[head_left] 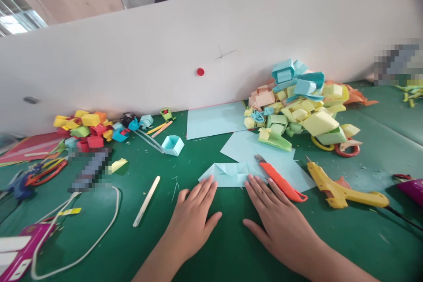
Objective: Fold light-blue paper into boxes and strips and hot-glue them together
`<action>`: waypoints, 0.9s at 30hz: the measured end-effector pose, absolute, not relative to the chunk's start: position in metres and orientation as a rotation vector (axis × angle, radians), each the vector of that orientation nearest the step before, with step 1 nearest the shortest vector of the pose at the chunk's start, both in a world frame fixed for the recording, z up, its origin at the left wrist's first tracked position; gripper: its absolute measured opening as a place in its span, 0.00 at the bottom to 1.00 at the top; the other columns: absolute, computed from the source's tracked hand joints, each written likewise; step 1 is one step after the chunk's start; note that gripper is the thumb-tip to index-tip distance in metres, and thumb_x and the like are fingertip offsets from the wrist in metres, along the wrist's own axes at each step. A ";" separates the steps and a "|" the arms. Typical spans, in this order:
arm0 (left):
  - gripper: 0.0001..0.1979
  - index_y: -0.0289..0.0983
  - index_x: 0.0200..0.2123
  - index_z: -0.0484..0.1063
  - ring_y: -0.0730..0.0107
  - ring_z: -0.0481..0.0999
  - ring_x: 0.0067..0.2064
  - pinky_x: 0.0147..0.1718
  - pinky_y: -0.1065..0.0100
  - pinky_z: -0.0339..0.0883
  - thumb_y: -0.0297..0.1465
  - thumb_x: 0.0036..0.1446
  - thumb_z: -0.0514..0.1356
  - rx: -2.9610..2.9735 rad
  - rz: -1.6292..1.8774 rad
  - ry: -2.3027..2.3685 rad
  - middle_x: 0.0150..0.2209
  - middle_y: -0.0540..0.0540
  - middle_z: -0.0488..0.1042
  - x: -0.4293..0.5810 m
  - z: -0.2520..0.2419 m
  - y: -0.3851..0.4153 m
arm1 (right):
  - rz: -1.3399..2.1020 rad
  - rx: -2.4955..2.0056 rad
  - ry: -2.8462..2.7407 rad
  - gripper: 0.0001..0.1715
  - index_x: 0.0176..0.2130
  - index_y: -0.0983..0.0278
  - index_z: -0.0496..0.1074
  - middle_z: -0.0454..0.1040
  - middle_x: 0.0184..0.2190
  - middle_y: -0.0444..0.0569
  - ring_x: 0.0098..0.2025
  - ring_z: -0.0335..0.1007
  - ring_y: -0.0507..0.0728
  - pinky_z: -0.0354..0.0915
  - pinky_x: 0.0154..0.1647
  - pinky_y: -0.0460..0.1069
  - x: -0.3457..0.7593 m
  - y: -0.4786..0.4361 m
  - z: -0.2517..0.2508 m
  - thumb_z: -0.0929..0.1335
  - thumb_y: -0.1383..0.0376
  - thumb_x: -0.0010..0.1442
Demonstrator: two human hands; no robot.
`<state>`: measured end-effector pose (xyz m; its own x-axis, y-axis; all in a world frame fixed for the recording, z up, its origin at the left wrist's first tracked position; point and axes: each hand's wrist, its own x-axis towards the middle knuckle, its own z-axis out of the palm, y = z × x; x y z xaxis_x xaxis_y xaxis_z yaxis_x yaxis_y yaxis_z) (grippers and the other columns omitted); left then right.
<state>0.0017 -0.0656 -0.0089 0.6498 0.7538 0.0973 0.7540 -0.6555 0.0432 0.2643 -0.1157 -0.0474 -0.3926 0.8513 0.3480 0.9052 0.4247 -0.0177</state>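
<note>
A folded strip of light blue paper [233, 176] lies flat on the green table, with crease lines and small folded flaps on it. The fingertips of my left hand [194, 213] rest on its left end, fingers stretched out and thumb apart. My right hand [276, 218] lies flat as well, its fingertips pressing the right end. Just beyond the right fingers is a red-handled utility knife [280, 180], lying across light blue sheets [244, 147]. Neither hand grips anything.
Folded paper pieces [304, 105] heap at the back right, near a yellow glue gun [343, 189]. An open blue paper box [173, 145] and a rolled paper stick [147, 201] stand left of centre. Scissors [49, 172] and a white cable [112, 220] lie left. A white partition [148, 61] bounds the back.
</note>
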 end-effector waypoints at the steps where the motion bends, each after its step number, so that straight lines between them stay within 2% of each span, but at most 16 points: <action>1: 0.31 0.43 0.75 0.47 0.51 0.65 0.68 0.55 0.52 0.67 0.42 0.73 0.51 -2.844 -0.177 -1.330 0.73 0.42 0.58 0.004 -0.009 -0.066 | -0.238 -1.523 -2.377 0.49 0.76 0.67 0.34 0.57 0.72 0.61 0.72 0.58 0.68 0.58 0.69 0.67 0.264 -0.116 -0.047 0.60 0.47 0.72; 4: 0.30 0.43 0.74 0.51 0.50 0.67 0.66 0.54 0.51 0.67 0.41 0.73 0.52 -2.835 -0.192 -1.366 0.72 0.41 0.60 0.010 -0.009 -0.066 | -0.214 -1.547 -2.354 0.49 0.76 0.66 0.34 0.57 0.72 0.59 0.72 0.57 0.68 0.58 0.69 0.67 0.263 -0.119 -0.047 0.60 0.47 0.72; 9: 0.31 0.42 0.75 0.48 0.50 0.62 0.69 0.58 0.49 0.64 0.41 0.74 0.50 -2.836 -0.154 -1.330 0.73 0.42 0.58 0.009 -0.009 -0.065 | -0.222 -1.574 -2.317 0.47 0.76 0.66 0.40 0.56 0.73 0.59 0.73 0.55 0.69 0.55 0.71 0.68 0.262 -0.124 -0.042 0.61 0.49 0.72; 14: 0.28 0.48 0.74 0.51 0.47 0.63 0.68 0.53 0.50 0.66 0.40 0.74 0.50 -2.836 -0.070 -1.317 0.74 0.43 0.55 0.010 -0.007 -0.062 | -0.211 -1.486 -2.388 0.41 0.74 0.71 0.49 0.48 0.75 0.61 0.76 0.41 0.71 0.49 0.73 0.71 0.249 -0.120 -0.026 0.62 0.57 0.70; 17: 0.28 0.48 0.73 0.52 0.46 0.64 0.67 0.52 0.49 0.67 0.39 0.73 0.51 -2.823 -0.060 -1.294 0.74 0.43 0.54 0.011 -0.006 -0.062 | -0.091 -1.422 -2.498 0.39 0.72 0.73 0.54 0.49 0.75 0.62 0.76 0.45 0.70 0.52 0.73 0.67 0.237 -0.111 -0.022 0.61 0.54 0.72; 20: 0.28 0.45 0.73 0.53 0.45 0.63 0.67 0.53 0.47 0.67 0.38 0.73 0.51 -2.795 -0.091 -1.283 0.74 0.42 0.53 0.011 -0.008 -0.065 | 0.028 -1.442 -2.535 0.42 0.72 0.74 0.55 0.52 0.74 0.62 0.75 0.49 0.69 0.54 0.73 0.66 0.231 -0.103 -0.026 0.59 0.49 0.73; 25: 0.28 0.39 0.72 0.56 0.45 0.55 0.73 0.62 0.44 0.61 0.36 0.72 0.51 -2.821 -0.187 -1.184 0.74 0.40 0.53 0.011 -0.012 -0.065 | 0.075 -1.526 -2.543 0.44 0.73 0.74 0.54 0.49 0.74 0.62 0.75 0.48 0.70 0.54 0.72 0.68 0.229 -0.100 -0.029 0.60 0.48 0.72; 27: 0.28 0.35 0.72 0.56 0.48 0.54 0.74 0.66 0.47 0.58 0.35 0.72 0.51 -2.889 -0.204 -1.085 0.74 0.39 0.53 0.010 -0.014 -0.063 | 0.075 -1.565 -2.542 0.44 0.73 0.75 0.54 0.50 0.74 0.62 0.75 0.48 0.71 0.54 0.72 0.68 0.228 -0.102 -0.028 0.60 0.48 0.72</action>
<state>0.0102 -0.0629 -0.0138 0.7453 0.6518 0.1402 0.6582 -0.7528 0.0005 0.2277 -0.1016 -0.0281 -0.4421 0.8907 0.1058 0.8829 0.4529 -0.1238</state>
